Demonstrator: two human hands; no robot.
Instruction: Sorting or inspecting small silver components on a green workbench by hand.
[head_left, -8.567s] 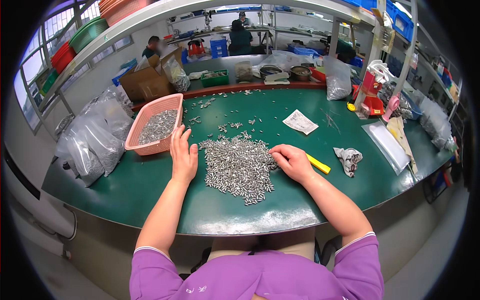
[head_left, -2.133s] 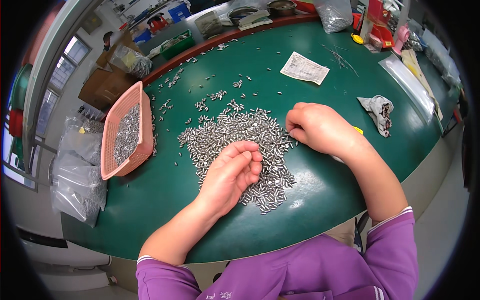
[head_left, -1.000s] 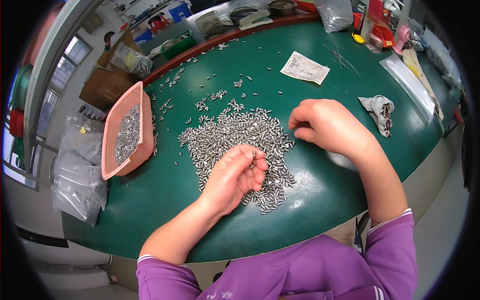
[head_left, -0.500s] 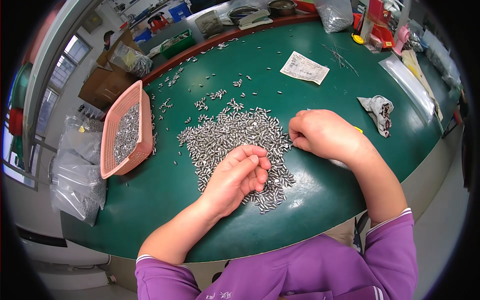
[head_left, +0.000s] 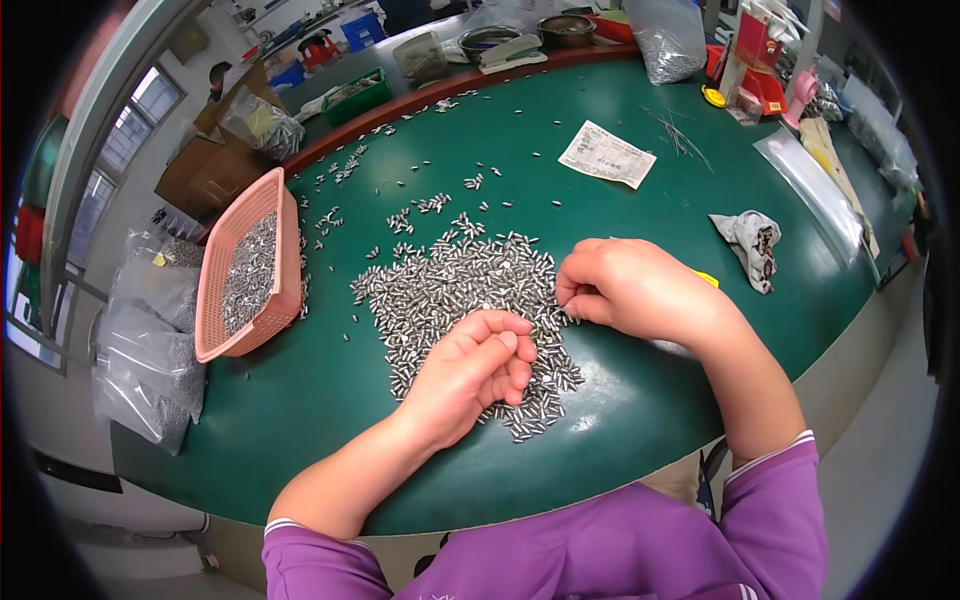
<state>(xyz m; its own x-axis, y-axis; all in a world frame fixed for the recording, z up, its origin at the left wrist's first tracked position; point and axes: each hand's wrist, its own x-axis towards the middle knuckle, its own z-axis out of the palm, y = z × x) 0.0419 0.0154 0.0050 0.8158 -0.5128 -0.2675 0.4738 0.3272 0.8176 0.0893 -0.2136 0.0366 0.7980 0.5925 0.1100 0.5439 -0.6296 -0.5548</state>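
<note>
A broad heap of small silvery metal pins [head_left: 440, 290] with rounded ends lies on the green tabletop [head_left: 640, 450]. My left hand [head_left: 465, 370] rests over the near part of this heap, fingers curled and thumb laid against the index finger. Whatever its palm may contain is hidden. At the heap's right edge, my right hand [head_left: 635, 290] is closed in a pinch, thumb and fingertips down among the outermost pins. Too little shows between those fingertips to tell what they grip.
A pink plastic basket [head_left: 284, 315] of pins stands left, beside clear bags [head_left: 150, 370] of parts. Stray pins [head_left: 432, 204] lie beyond the heap. Farther right are a paper slip [head_left: 607, 155], thin wires [head_left: 680, 135], a stained cloth [head_left: 750, 245] and clear plastic sleeves [head_left: 810, 190].
My right hand has shifted slightly left and nearer, against the heap's edge. The left hand keeps almost the same curled pose. The whole view has tilted a little.
</note>
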